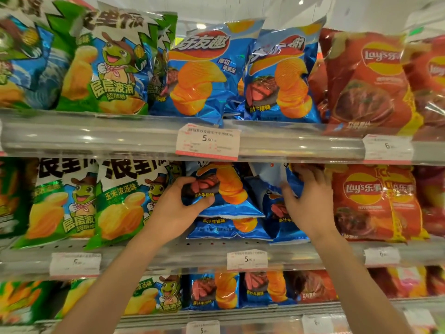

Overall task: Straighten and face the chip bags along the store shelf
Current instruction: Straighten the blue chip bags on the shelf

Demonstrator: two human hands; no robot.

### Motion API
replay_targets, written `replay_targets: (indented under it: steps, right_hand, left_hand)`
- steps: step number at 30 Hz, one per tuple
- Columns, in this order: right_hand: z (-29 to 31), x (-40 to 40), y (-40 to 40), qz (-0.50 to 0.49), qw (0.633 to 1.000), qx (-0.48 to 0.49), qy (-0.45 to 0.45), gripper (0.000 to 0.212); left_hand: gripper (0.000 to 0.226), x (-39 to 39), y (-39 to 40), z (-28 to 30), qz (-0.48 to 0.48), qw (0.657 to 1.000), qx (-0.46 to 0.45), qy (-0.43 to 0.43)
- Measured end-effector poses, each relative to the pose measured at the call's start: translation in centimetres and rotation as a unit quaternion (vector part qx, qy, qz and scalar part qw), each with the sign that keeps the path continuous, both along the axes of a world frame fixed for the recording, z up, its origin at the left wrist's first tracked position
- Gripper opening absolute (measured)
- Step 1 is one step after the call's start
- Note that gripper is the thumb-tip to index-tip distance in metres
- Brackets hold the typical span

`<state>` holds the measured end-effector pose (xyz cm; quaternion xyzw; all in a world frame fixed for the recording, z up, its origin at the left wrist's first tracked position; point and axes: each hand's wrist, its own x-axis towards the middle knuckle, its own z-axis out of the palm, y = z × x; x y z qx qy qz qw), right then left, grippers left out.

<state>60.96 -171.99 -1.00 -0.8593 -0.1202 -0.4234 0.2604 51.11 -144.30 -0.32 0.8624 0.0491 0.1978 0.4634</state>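
Head view, middle shelf, blue section. The left hand (179,206) grips the lower left part of a blue chip bag (224,189) that sits raised on top of another blue bag (226,227); the thumb lies across the bag's front near the steak picture and the fingers (185,183) curl round its left edge. The held bag lies to the right of that palm, its long axis close to upright but leaning, with the bottom seam showing above the lower bag's label. The right hand (307,198) pinches the upper part of a second blue bag (279,210) just to the right, fingers bent round a crumpled, turned fold whose pale inside or back shows; the thumb's exact place cannot be made out. Both bags lie between the two hands, each nearer its own hand. Green bags (120,201) stand at the left, red bags (361,203) at the right, touching or nearly touching the blue ones. A price tag (246,259) hangs on the shelf rail (168,257) below. Judged next: seat the raised bag down and upright, label forward.
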Motion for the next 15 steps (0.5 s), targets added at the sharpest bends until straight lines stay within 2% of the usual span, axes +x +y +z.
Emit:
replay_targets:
  steps: [2,4,7,9,12,15]
  right_hand:
    - [0.3,-1.8,1.0,0.071,0.993,0.076,0.063,0.025]
    - [0.9,-3.5,2.5,0.142,0.963,0.131,0.191,0.024]
    - [1.8,-4.8,4.7,0.197,0.919,0.139,0.313,0.047]
    - [2.1,-5.2,5.9,0.210,0.905,0.132,0.345,0.057]
    - [1.6,-5.7,6.7,0.203,0.903,0.144,0.349,0.049]
    - [0.9,-6.2,6.7,0.206,0.899,0.144,0.359,0.058]
  left_hand:
    - [0.068,-0.6,0.2,-0.1,-0.015,1.000,-0.006,-0.002]
    - [0.071,-1.5,0.2,0.0,-0.023,1.000,-0.002,0.003]
    - [0.075,-2.8,0.3,-0.1,-0.050,0.999,-0.004,0.008]
    - [0.077,-3.8,0.3,-0.1,-0.071,0.997,-0.019,0.021]
    - [0.077,-4.8,0.5,-0.3,-0.083,0.994,-0.060,0.040]
    - [0.084,-5.0,0.5,0.3,-0.065,0.991,-0.105,0.059]
